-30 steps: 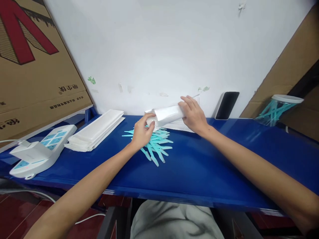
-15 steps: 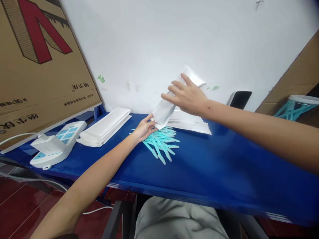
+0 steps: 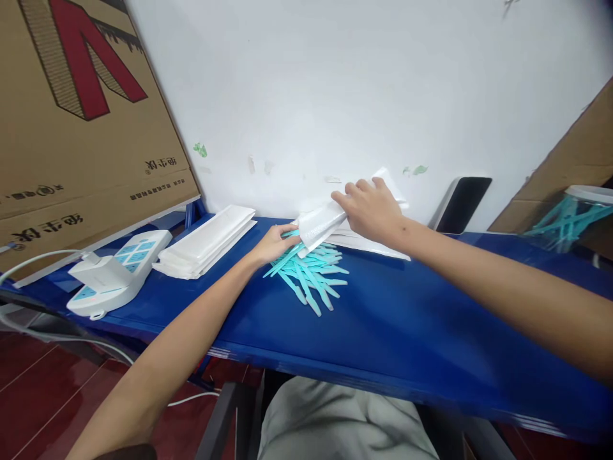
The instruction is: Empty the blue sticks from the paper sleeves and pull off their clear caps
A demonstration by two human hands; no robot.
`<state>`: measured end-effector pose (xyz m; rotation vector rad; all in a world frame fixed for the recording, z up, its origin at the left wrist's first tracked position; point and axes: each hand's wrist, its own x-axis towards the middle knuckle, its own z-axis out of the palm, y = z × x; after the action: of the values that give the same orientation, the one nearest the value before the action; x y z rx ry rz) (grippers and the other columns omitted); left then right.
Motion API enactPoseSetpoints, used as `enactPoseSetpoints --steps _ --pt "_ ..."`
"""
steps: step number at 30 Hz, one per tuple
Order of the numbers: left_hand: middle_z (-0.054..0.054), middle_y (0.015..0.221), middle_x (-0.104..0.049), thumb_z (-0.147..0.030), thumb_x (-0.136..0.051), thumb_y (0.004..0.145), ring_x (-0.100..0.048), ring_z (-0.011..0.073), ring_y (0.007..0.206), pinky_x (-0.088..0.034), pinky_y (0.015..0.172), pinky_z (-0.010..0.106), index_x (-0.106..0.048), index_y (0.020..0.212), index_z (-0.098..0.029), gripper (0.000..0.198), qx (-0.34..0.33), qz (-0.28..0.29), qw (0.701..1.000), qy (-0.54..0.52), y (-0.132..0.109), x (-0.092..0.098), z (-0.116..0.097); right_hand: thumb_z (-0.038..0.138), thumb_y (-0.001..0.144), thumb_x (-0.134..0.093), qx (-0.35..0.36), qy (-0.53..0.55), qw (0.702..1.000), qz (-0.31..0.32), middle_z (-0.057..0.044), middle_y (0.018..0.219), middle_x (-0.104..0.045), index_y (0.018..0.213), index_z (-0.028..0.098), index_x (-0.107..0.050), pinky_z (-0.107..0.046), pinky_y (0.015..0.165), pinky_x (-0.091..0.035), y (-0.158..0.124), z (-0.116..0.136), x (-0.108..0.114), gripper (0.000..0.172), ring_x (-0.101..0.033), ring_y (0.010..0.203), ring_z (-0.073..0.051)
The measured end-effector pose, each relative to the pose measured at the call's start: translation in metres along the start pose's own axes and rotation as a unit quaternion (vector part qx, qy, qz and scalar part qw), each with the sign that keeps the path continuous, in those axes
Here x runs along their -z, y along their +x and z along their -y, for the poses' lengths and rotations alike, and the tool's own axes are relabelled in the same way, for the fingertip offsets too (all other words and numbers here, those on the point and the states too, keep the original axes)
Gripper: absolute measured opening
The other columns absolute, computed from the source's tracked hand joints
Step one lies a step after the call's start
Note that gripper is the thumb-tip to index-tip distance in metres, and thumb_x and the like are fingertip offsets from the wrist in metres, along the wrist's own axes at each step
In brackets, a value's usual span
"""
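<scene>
My right hand is closed round the upper part of a white padded pouch, which slants down to the left. At its lower end, my left hand has its fingers closed on turquoise eyebrow razors, with turquoise showing between thumb and fingers. Exactly how many are in the grip is hidden. Directly below lies a loose pile of slim turquoise eyebrow razors with flat, paler tips. Behind the pouch, partly covered by it and my right hand, more flat white pouches lie on the blue table.
A stack of white pouches lies left of the pile. Farther left is a power strip with a plugged-in charger. A phone leans on the wall. Cardboard boxes flank the table; a clear tub of turquoise razors stands right.
My right hand has lowered with the pouch, which now lies flatter. Turquoise razors now show between my left fingers at the pouch's lower end. The view has shifted slightly.
</scene>
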<state>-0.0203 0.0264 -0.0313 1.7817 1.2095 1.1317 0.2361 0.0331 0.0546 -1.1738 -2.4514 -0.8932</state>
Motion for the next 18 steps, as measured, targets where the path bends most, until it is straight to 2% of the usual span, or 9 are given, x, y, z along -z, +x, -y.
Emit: enactPoseSetpoints --steps 3,5,8,11,14,18 --pt "0.010 0.115 -0.070 -0.031 -0.061 0.084 -0.064 0.0286 0.109 -0.046 0.102 0.041 -0.075 0.114 -0.016 0.036 -0.040 -0.052 0.988 0.141 0.000 -0.005 0.007 0.014 0.088 -0.046 -0.006 -0.030 0.999 0.023 -0.018 0.110 -0.065 0.128 0.020 -0.060 -0.046 0.082 -0.032 -0.013 0.002 -0.017 0.043 -0.053 0.098 -0.033" --pt "0.010 0.112 -0.070 -0.028 -0.052 0.088 -0.064 0.0277 0.108 -0.045 0.103 0.041 -0.074 0.116 -0.017 0.037 -0.046 -0.067 0.978 0.194 -0.001 -0.010 0.009 0.015 0.089 -0.044 -0.007 -0.051 0.998 0.035 -0.017 0.108 -0.066 0.127 0.020 -0.060 -0.043 0.080 -0.032 -0.020 0.000 -0.025 0.042 -0.053 0.096 -0.031" --pt "0.009 0.117 -0.071 -0.027 -0.039 0.093 -0.063 0.0263 0.113 -0.043 0.104 0.038 -0.074 0.112 -0.019 0.042 -0.059 -0.064 0.973 0.212 -0.004 -0.016 0.010 0.016 0.089 -0.044 -0.012 -0.049 0.998 0.042 -0.016 0.108 -0.066 0.127 0.020 -0.060 -0.042 0.079 -0.031 -0.029 -0.006 -0.029 0.041 -0.054 0.094 -0.030" --pt "0.007 0.115 -0.075 -0.030 -0.031 0.096 -0.064 0.0272 0.113 -0.042 0.104 0.037 -0.077 0.106 -0.021 0.047 -0.049 -0.089 0.968 0.231 -0.006 -0.017 0.006 0.014 0.089 -0.042 -0.007 -0.049 0.998 0.048 -0.018 0.109 -0.065 0.125 0.018 -0.061 -0.043 0.077 -0.030 -0.036 -0.013 -0.029 0.041 -0.054 0.094 -0.032" --pt "0.005 0.110 -0.077 -0.032 -0.034 0.096 -0.065 0.0297 0.113 -0.039 0.107 0.041 -0.078 0.095 -0.022 0.046 -0.017 -0.120 0.961 0.249 -0.007 -0.018 0.003 0.015 0.090 -0.041 -0.003 -0.058 0.997 0.051 -0.019 0.110 -0.065 0.124 0.016 -0.062 -0.042 0.076 -0.029 -0.041 -0.021 -0.027 0.040 -0.054 0.095 -0.032" --pt "0.005 0.123 -0.073 -0.030 -0.037 0.094 -0.062 0.0295 0.120 -0.039 0.106 0.039 -0.078 0.089 -0.023 0.042 -0.015 -0.138 0.965 0.223 -0.007 -0.017 0.004 0.017 0.088 -0.044 -0.028 -0.053 0.998 0.037 -0.018 0.108 -0.066 0.126 0.019 -0.062 -0.042 0.076 -0.029 -0.042 -0.034 -0.023 0.042 -0.053 0.095 -0.032"
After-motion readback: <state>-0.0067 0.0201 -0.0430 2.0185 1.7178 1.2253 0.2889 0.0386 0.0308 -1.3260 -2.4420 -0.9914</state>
